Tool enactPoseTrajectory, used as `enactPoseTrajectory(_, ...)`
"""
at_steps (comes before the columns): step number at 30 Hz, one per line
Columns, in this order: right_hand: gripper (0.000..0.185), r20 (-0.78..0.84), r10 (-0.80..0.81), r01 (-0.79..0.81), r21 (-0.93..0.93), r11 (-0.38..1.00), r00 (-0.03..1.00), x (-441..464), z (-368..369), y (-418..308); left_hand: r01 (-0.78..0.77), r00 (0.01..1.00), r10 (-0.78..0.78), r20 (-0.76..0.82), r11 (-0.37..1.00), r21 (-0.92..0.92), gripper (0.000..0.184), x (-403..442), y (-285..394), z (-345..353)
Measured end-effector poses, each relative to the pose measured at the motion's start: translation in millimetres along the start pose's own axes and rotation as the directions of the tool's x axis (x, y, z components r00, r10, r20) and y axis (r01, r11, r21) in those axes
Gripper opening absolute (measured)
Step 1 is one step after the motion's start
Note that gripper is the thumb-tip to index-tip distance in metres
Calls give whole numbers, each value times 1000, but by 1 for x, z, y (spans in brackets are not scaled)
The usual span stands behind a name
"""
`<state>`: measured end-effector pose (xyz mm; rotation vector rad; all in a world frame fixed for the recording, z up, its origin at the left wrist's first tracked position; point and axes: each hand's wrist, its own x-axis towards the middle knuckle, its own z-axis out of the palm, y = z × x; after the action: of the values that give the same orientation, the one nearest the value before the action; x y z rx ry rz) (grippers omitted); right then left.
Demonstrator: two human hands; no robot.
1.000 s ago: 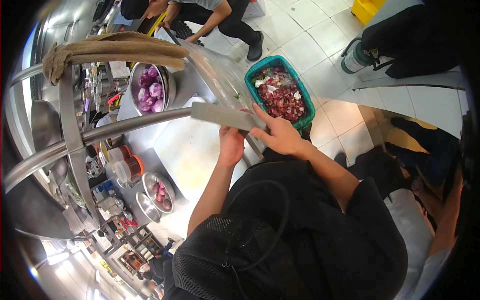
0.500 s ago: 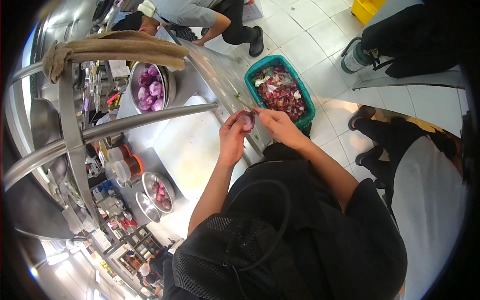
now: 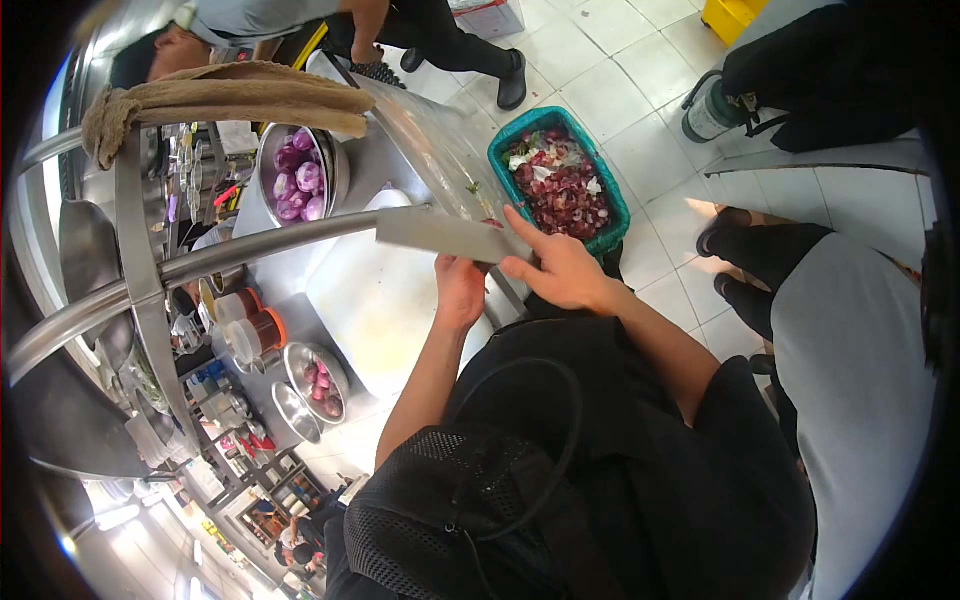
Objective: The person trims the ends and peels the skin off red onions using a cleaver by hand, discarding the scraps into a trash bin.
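My right hand is closed on a knife with a broad flat blade, its side turned up towards me. Beneath the blade, my left hand has its fingers curled round a red onion, which the blade now mostly hides. Both hands are close together above the near edge of the steel table, beside a white cutting board. Peeled purple onions fill a large metal bowl past the board. A smaller metal bowl contains several small red onions.
On the floor a teal-lined basket holds onion skins. A steel rail with a brown cloth crosses above the table. One person in grey stands at the far end; another is at right.
The knife blade has turned so its broad side shows, covering the onion that was visible in my left hand. The far person has shifted left; the person at right has moved slightly.
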<state>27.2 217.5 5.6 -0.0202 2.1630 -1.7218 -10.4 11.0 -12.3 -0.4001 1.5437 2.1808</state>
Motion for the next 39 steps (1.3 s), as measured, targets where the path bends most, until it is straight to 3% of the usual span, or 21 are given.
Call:
enactPoseTrajectory(4,92,47,-2,8,-120,993,999,-4,4,-10,-64,997,65,44,998,-29,25,3,-7,-11)
enactPoseTrajectory(7,93,24,-1,4,-129,992,1000,-2,7,-5,-70,995,73,73,997,-35,30,1,-7,-12)
enactPoseTrajectory(11,85,-21,-16,14,-72,997,1000,3,22,16,-54,999,54,-2,999,1,25,-1,-4,0)
enactPoseTrajectory(13,71,-136,-56,104,377,920,989,15,43,48,-23,1000,23,-14,1000,-4,26,0,-4,-2)
enactPoseTrajectory(14,71,-140,-59,108,374,921,988,14,40,43,16,999,-15,-29,999,41,26,2,-6,-4)
enactPoseTrajectory(16,61,-90,44,28,673,739,995,10,30,27,48,998,-45,-41,996,81,25,7,-5,-6)
enactPoseTrajectory(17,61,-89,43,28,670,742,995,11,33,33,50,998,-45,-42,992,120,25,8,-4,-7)
enactPoseTrajectory(19,60,-165,24,57,465,883,986,14,48,56,55,998,-48,-44,986,160,25,4,-3,-5)
enactPoseTrajectory(23,58,-197,75,24,459,888,977,21,42,79,158,987,-157,-12,986,50,28,-7,1,4)
enactPoseTrajectory(24,57,-166,93,11,538,843,982,21,36,76,181,983,-181,-13,983,27,31,-8,1,4)
enactPoseTrajectory(27,58,-100,100,-20,599,801,990,14,28,65,152,986,-151,-73,988,7,33,0,-4,-8)
enactPoseTrajectory(30,65,-120,4,51,448,893,993,8,28,54,176,982,-177,-68,984,-21,32,4,-5,-14)
enactPoseTrajectory(32,77,-102,-102,121,203,972,990,6,28,53,169,985,-170,-21,985,-36,31,4,-4,-12)
enactPoseTrajectory(35,85,26,8,-9,65,998,1000,-4,5,18,122,992,-122,16,990,-65,27,1,-3,-4)
enactPoseTrajectory(39,86,62,20,-22,30,999,998,-5,1,9,42,998,-42,36,999,-7,21,1,-2,-4)
